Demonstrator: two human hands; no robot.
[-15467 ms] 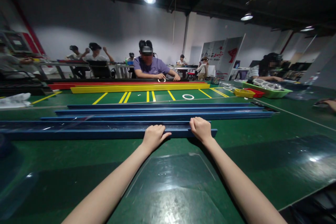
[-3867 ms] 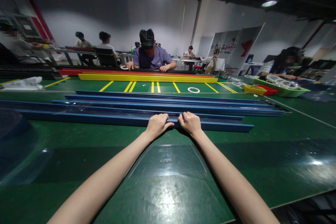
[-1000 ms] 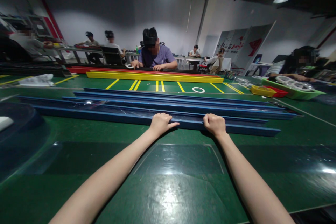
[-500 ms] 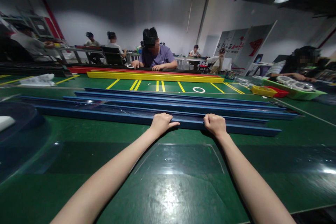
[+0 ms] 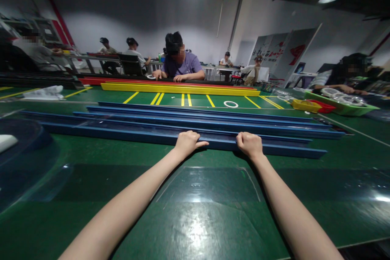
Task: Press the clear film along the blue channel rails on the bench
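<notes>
In front of me, several blue U-shaped channels (image 5: 213,118) lie side by side across the green table. My left hand (image 5: 188,141) is closed over the near wall of the closest blue channel (image 5: 122,134), its thumb pointing right along the outside. A short way to the right, my right hand (image 5: 250,143) grips the same wall, knuckles up; its fingertips are hidden. Shiny clear film (image 5: 100,122) shows at the left part of the channels. Between my forearms and the channel, a wide clear plastic strip (image 5: 195,183) lies flat across the table.
At the left lies a clear plastic roll (image 5: 27,158) with a white core. Beyond the channels are yellow (image 5: 179,88) and red lengths, a white ring (image 5: 230,104) and a person in purple (image 5: 190,65). A green tray (image 5: 353,108) of white rings stands at the right.
My hands and the channels hold still. Glints on the clear film at the left part of the channels have shifted and shrunk. A seated person in the background has moved their head.
</notes>
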